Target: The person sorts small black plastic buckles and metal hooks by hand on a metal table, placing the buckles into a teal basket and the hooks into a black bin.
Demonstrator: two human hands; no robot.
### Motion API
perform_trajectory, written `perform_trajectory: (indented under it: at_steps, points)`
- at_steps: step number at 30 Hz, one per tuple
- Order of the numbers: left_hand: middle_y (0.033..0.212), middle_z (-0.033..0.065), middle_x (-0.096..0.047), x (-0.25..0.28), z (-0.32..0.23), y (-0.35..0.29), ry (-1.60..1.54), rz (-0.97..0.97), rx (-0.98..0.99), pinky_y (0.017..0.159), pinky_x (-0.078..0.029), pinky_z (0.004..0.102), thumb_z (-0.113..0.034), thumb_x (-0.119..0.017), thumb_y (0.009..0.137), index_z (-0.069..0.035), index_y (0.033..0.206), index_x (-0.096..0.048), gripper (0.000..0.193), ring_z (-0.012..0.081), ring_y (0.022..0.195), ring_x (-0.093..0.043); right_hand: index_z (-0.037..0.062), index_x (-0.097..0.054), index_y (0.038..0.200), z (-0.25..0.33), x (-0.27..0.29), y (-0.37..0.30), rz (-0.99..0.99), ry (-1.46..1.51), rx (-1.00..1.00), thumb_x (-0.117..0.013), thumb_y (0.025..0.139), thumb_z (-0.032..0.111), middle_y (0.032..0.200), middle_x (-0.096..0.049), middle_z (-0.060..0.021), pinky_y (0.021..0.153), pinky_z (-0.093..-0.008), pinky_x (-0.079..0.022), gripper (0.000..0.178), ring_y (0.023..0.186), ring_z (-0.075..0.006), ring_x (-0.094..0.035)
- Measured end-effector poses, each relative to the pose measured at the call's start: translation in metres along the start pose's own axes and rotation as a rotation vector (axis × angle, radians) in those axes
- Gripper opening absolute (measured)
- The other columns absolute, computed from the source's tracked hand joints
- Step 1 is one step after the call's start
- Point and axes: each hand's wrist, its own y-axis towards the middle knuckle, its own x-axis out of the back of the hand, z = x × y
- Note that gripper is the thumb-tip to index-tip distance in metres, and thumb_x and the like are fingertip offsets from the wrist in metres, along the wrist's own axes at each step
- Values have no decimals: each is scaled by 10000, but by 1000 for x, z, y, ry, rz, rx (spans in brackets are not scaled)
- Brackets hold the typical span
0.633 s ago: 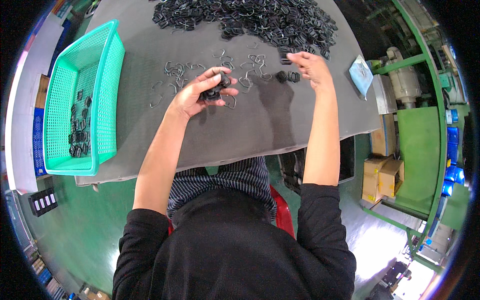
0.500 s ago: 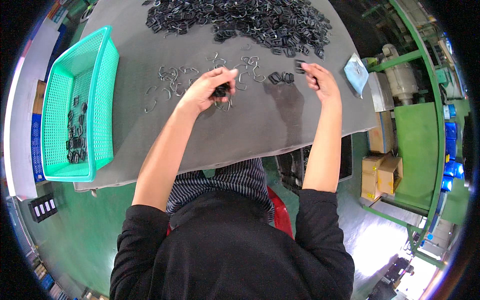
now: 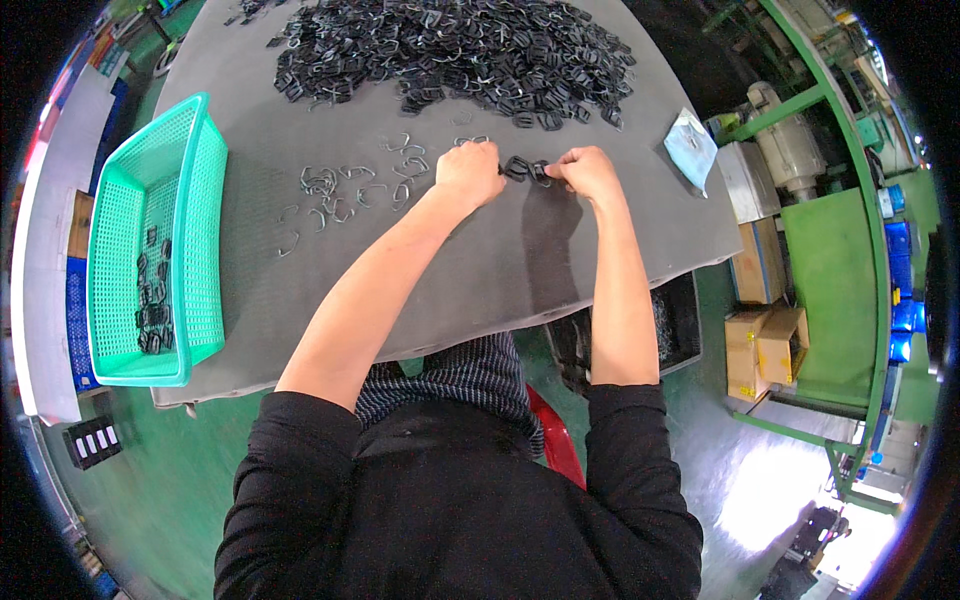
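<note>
On the grey table, my left hand (image 3: 470, 174) is curled closed, back upward. Dark plastic shows at its fingertips, and whatever lies in the palm is hidden. Just to its right is a small black plastic buckle (image 3: 516, 168). Thumb and fingers of my right hand (image 3: 588, 172) pinch another black buckle (image 3: 541, 174) beside it. Loose bent metal wire hooks (image 3: 322, 182) lie scattered left of my left hand. Beyond both hands spreads a big heap of black buckles (image 3: 450, 55), with wire pieces among them.
A turquoise plastic basket (image 3: 212, 270) with several black buckles inside stands at the table's left. A light blue packet (image 3: 690, 150) lies near the right edge. Below the table are a black crate (image 3: 684, 310) and a red stool (image 3: 560, 435); cardboard boxes (image 3: 762, 350) stand farther right.
My right hand has come left and down to the two buckles on the table, bringing a buckle. My left hand has moved right to meet them and turned back upward, hiding its buckles.
</note>
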Motion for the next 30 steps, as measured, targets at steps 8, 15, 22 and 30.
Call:
perform_trajectory:
  at_steps: [8,15,22,30]
  points:
    - [895,145,-661,-6,-22,-1,-69,-63,-75,742,-513,408,-339,-718,705,-116,1056,-592,433,316,863,-639,24,-674,748,5,-3,-4,-161,-289,111,-783,644,238,700,-642,-96,565,-325,-469,262,567,-160,-575]
    - [917,144,-658,-3,-6,13,-27,27,-24,778,-502,408,-347,-736,679,-117,1058,-573,472,316,903,-630,57,-613,711,12,27,-29,-79,180,36,-786,645,177,584,-572,-15,399,-223,-330,220,457,-79,-482]
    - [902,157,-658,14,33,-25,-323,-144,40,773,-493,430,-369,-729,683,-83,1014,-588,460,325,884,-629,65,-611,803,85,24,-60,169,539,282,-712,742,181,644,-528,25,432,-191,-281,166,547,-48,-469]
    - [878,154,-661,8,5,-30,-34,-66,-26,702,-524,415,-282,-723,708,-32,953,-603,370,304,823,-655,23,-663,844,358,-133,-166,657,290,881,-722,685,233,657,-610,-40,442,-231,-417,270,558,-101,-557]
